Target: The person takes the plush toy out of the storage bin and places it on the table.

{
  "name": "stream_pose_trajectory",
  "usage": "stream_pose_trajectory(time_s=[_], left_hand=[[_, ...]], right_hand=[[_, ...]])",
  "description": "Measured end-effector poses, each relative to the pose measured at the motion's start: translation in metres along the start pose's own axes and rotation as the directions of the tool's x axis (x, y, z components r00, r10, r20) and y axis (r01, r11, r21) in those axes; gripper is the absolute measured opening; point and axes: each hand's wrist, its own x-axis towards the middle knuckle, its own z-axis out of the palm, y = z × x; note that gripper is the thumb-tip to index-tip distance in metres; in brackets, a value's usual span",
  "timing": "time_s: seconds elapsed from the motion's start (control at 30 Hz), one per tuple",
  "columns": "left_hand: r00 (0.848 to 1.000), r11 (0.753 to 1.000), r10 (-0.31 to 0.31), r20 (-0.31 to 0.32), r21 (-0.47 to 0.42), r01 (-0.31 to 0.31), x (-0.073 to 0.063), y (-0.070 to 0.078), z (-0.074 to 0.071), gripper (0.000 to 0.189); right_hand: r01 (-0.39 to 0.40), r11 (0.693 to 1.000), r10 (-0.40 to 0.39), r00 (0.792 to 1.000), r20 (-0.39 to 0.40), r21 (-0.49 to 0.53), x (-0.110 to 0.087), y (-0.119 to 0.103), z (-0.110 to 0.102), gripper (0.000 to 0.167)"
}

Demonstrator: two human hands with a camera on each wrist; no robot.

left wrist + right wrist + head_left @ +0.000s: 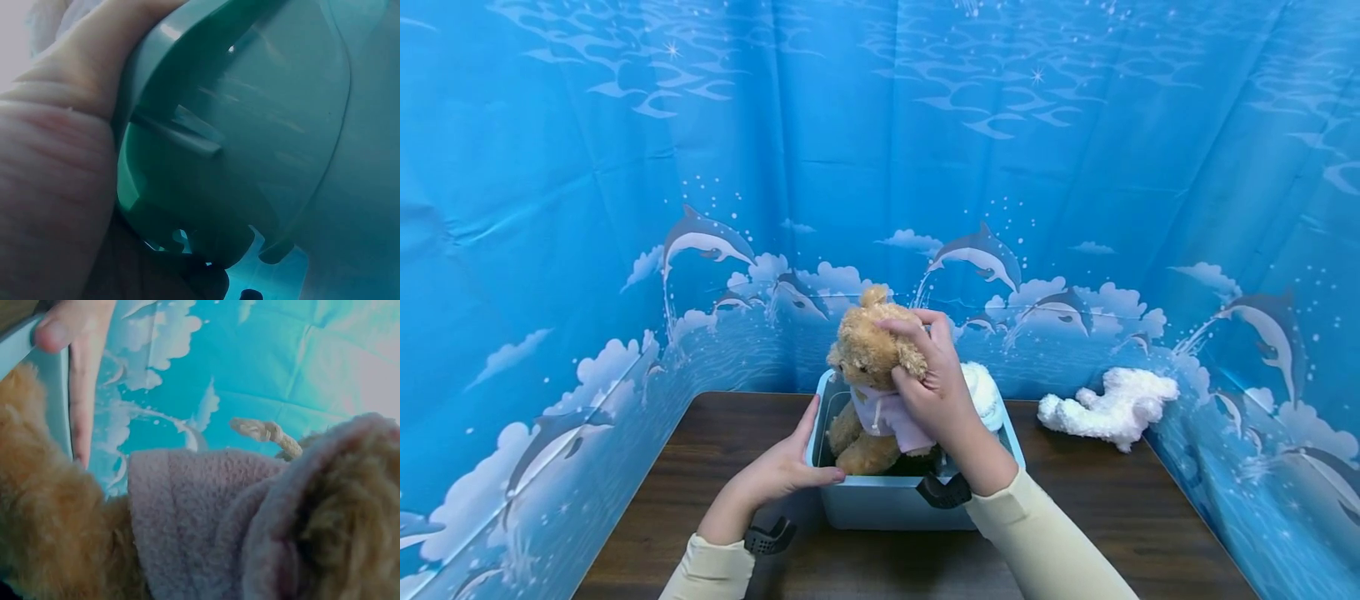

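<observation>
A tan teddy bear [867,342] in a pale pink hooded top [187,512] sits upright in a light blue plastic bin [895,505], its head above the rim. My right hand [934,383] grips the bear from the right, fingers over its head and thumb at its neck. At the bin's near left corner lies my left hand [778,468], straight fingers along the outer wall and thumb on the rim. Beside the bear, a fluffy white thing [981,392] fills the bin's right side, partly hidden by my right wrist. In the left wrist view, the palm [56,187] is close against the bin's wall [250,112].
A white plush toy [1112,408] lies on the dark wooden table [730,433] to the right of the bin, near the back. Blue curtains [850,167] printed with dolphins and clouds surround the table at the back and sides.
</observation>
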Motion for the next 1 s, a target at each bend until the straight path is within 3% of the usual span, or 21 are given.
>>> stream_pose_trajectory(time_s=[0.13,0.27,0.43,0.53,0.73,1.0], left_hand=[[1.0,1.0,0.004,0.007,0.004,-0.004,0.001,-0.002,0.001,0.135],[1.0,1.0,0.008,0.012,0.005,-0.008,0.001,-0.002,0.001,0.135],[1.0,1.0,0.001,0.009,0.008,-0.001,0.001,0.0,0.001,0.133],[1.0,1.0,0.009,0.008,0.012,-0.009,0.002,-0.001,0.001,0.133],[0.999,0.999,0.041,0.013,-0.025,-0.041,0.003,-0.004,0.004,0.134],[1.0,1.0,-0.001,-0.001,0.003,0.001,-0.001,0.001,0.001,0.133]], right_hand=[[-0.049,0.998,0.051,0.998,0.041,-0.044,-0.004,0.003,0.0,0.061],[-0.098,0.99,0.112,0.983,0.143,-0.107,-0.009,0.002,0.005,0.055],[-0.036,0.974,0.082,0.977,0.199,-0.225,-0.015,0.0,0.013,0.076],[-0.008,0.972,0.049,0.985,0.168,-0.237,-0.017,-0.002,0.013,0.077],[0.021,0.989,-0.015,0.999,0.04,-0.148,-0.02,-0.012,-0.005,0.081],[0.089,0.994,-0.096,0.986,-0.133,-0.061,-0.021,-0.034,-0.044,0.082]])
